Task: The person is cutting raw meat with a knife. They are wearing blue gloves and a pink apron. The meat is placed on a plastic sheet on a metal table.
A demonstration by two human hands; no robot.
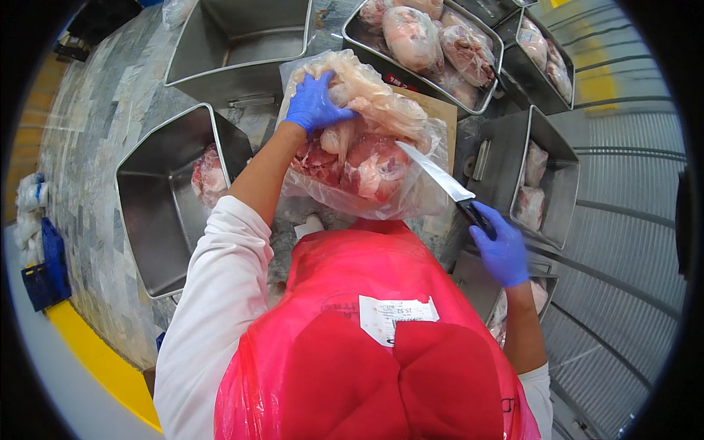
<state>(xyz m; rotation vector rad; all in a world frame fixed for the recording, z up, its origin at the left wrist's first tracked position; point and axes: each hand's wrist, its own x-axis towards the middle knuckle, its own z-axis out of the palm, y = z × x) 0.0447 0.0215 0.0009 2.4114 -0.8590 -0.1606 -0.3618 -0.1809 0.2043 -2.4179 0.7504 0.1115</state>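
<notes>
My left hand (pixel 317 103), in a blue glove, grips the crumpled top of a clear plastic bag (pixel 378 110) holding raw red meat with pale fat (pixel 374 169). The bag lies on a tan board (pixel 447 110) in front of me. My right hand (pixel 499 242), also gloved in blue, is closed on the black handle of a long knife (pixel 438 172). Its blade points up and leftward, its tip at the right side of the bagged meat. My pink apron (pixel 308 293), with a white label, fills the lower middle.
Steel bins stand around me: one at left (pixel 165 242) with meat (pixel 209 176), one at top left (pixel 235 26), one at top (pixel 352 37) with bagged meat (pixel 407 40), others at right (pixel 557 183). Blue crates (pixel 51 257) stand at far left beside a tiled floor (pixel 88 147) and yellow strip (pixel 99 345).
</notes>
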